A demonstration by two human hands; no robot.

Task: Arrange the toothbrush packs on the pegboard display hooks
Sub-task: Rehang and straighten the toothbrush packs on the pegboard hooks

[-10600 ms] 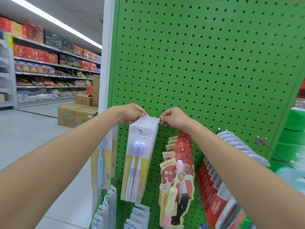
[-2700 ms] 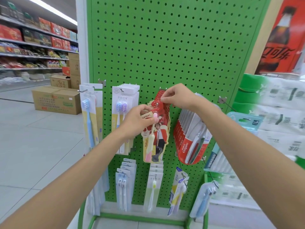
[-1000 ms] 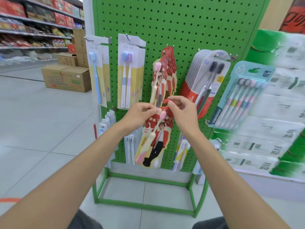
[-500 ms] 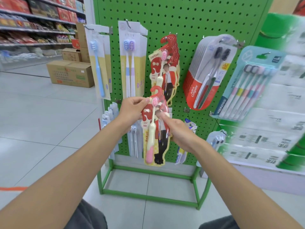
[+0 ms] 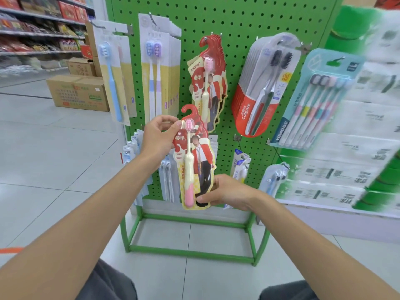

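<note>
1. The left hand had its grip closed on the upper left edge of a red toothbrush pack. Thumb and fingertips pinched the card just beside the pink brush head.
2. The right hand gripped the same pack at its lower right corner, with the thumb laid across the front near the bottom and the fingers curled behind.
3. The pack stood upright between the two hands, near the viewer and in front of the green pegboard. Its hook-shaped top hung free in the air.
4. Just above it, a stack of matching red packs hung from a hook in the upper row of the board.
5. Left of that stack hung white-and-yellow packs, each showing two brushes. Further left was a pack with a blue brush.
6. Right of the stack hung Colgate packs with dark-headed brushes, then a pale blue pack of several brushes.
7. Smaller packs hung in the lower row, partly hidden behind the hands and the held pack.
8. At the far left, a cardboard box sat on the tiled floor before stocked shelves.
9. The stacked goods at the right were blurred; they may have been wrapped paper goods, though I could not tell.
</note>
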